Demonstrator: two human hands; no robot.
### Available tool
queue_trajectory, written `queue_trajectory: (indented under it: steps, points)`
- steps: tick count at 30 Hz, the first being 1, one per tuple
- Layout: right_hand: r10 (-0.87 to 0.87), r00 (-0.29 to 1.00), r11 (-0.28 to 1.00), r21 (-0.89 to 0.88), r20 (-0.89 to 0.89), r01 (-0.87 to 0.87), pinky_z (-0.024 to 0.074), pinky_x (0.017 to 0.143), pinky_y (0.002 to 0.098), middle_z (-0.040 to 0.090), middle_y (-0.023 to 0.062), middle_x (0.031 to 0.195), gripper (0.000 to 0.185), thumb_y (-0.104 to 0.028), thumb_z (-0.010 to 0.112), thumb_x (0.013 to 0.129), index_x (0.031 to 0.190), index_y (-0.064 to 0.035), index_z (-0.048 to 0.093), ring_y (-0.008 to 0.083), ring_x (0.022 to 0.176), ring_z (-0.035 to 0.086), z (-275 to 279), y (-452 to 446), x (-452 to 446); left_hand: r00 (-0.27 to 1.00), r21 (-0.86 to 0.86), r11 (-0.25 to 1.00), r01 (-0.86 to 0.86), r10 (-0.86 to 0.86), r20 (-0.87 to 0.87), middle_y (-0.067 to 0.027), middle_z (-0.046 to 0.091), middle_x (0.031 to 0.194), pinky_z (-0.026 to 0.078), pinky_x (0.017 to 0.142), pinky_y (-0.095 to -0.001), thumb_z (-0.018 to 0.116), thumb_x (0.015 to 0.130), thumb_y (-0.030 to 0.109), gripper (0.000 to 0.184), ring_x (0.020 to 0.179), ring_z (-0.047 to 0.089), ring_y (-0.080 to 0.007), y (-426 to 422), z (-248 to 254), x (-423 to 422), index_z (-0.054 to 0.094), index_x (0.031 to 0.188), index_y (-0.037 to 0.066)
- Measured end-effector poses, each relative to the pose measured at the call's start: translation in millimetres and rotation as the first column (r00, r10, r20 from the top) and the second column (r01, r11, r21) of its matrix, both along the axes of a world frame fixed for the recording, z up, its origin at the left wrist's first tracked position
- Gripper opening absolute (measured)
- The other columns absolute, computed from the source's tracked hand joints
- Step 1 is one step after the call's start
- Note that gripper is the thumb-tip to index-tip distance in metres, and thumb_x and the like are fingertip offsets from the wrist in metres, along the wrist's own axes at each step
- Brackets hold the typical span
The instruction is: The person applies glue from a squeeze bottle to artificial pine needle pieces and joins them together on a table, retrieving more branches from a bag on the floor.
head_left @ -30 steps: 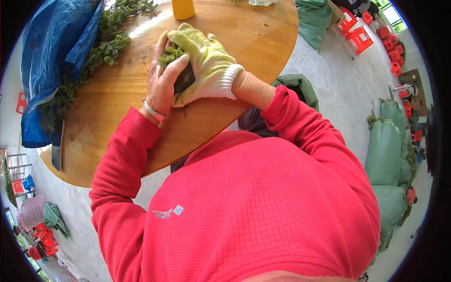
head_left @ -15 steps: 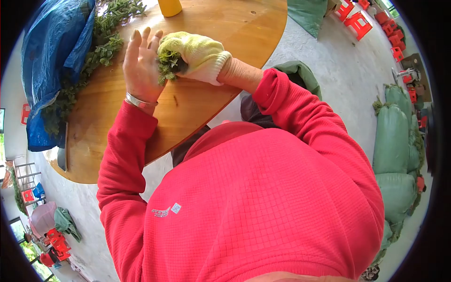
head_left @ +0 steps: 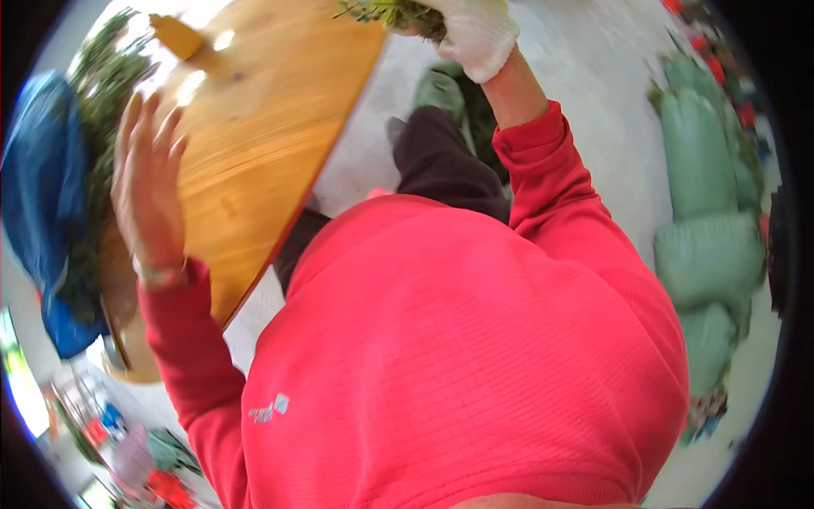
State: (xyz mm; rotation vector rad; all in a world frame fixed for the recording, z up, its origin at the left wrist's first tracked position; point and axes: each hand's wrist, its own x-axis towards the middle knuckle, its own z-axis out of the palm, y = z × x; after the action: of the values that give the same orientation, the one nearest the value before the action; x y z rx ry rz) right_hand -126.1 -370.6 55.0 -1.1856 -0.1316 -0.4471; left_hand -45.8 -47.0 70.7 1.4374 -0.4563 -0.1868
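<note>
My left hand (head_left: pixel 151 187), bare and with a bracelet at the wrist, is raised over the left part of the wooden table (head_left: pixel 263 110). Its fingers are stretched out and it holds nothing. Beside it lies a heap of green leafy sprigs (head_left: pixel 110 85). In a pale knitted glove, my right hand (head_left: pixel 476 34) is at the top of the view, beyond the table's right edge. It is closed around a bunch of green sprigs (head_left: pixel 398 15), whose upper part is cut off by the frame.
A blue plastic sheet (head_left: pixel 38 187) lies at the table's left side. An orange-yellow container (head_left: pixel 175 36) stands at the far end. Stuffed green sacks (head_left: pixel 699 161) line the floor at right. Red stools (head_left: pixel 170 490) show at lower left.
My right hand has carried the green bunch up and right, off the table. My left hand has come away from it toward the left. The whole view has turned.
</note>
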Motion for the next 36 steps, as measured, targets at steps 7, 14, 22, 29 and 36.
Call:
queue_trajectory:
  steps: [7,14,22,29,36]
  points:
    - [-0.376,0.537,0.827,-0.011,-0.755,0.563,0.0589,0.073,0.0317,0.071,0.0014,0.101,0.022,-0.014,0.068,0.093,0.114,-0.0095,0.068,0.0155,0.087,0.068,-152.3,-99.3,-118.7,0.971,0.360,0.933,-0.020,-0.068,0.230,-0.0192,0.040,0.152,0.026,0.115,-0.0482,0.051,0.099,0.033,0.063,0.140,0.039,-0.0350,-5.0,-23.5,-41.2,0.035,0.150,0.000]
    - [-0.481,0.417,0.784,-0.166,-0.771,0.598,0.0521,0.079,0.0267,0.071,0.0034,0.100,0.042,-0.014,0.080,0.077,0.116,-0.0087,0.064,0.0116,0.091,0.065,-282.8,-92.5,-150.9,0.859,0.587,0.793,-0.166,-0.176,0.480,-0.0215,0.044,0.148,0.028,0.114,-0.0511,0.052,0.097,0.027,0.060,0.139,0.040,-0.0350,-57.6,-18.1,-70.4,0.039,0.146,-0.004]
    - [-0.819,0.248,0.566,-0.800,-0.518,0.199,0.0492,0.092,0.0406,0.064,0.0155,0.115,0.049,-0.029,0.076,0.076,0.120,-0.0158,0.060,0.0342,0.109,0.061,-318.9,-152.7,-117.3,0.815,0.685,0.701,-0.199,-0.270,0.513,-0.0187,0.044,0.147,0.030,0.116,-0.0483,0.047,0.097,0.025,0.056,0.137,0.042,-0.0333,-105.8,-7.3,-69.8,0.040,0.144,-0.005]
    - [-0.888,0.126,0.393,-0.871,-0.443,-0.294,0.0398,0.102,0.0530,0.040,0.0121,0.147,0.079,-0.046,0.080,0.071,0.139,-0.0252,0.047,0.0368,0.132,0.044,-371.1,-175.0,-114.1,0.838,0.726,0.665,-0.174,-0.287,0.464,-0.0217,0.047,0.145,0.032,0.113,-0.0504,0.051,0.096,0.026,0.057,0.137,0.042,-0.0350,-130.1,-12.5,-66.6,0.041,0.143,-0.005]
    - [-0.728,-0.010,0.616,-0.647,-0.686,-0.450,0.0274,0.110,0.0627,0.022,0.0138,0.160,0.102,-0.059,0.076,0.069,0.152,-0.0240,0.031,0.0412,0.146,0.022,-370.0,-175.6,-109.7,0.845,0.737,0.666,-0.117,-0.323,0.426,-0.0241,0.048,0.143,0.034,0.111,-0.0505,0.055,0.094,0.024,0.059,0.138,0.041,-0.0369,-141.2,-13.7,-67.8,0.041,0.143,-0.006]
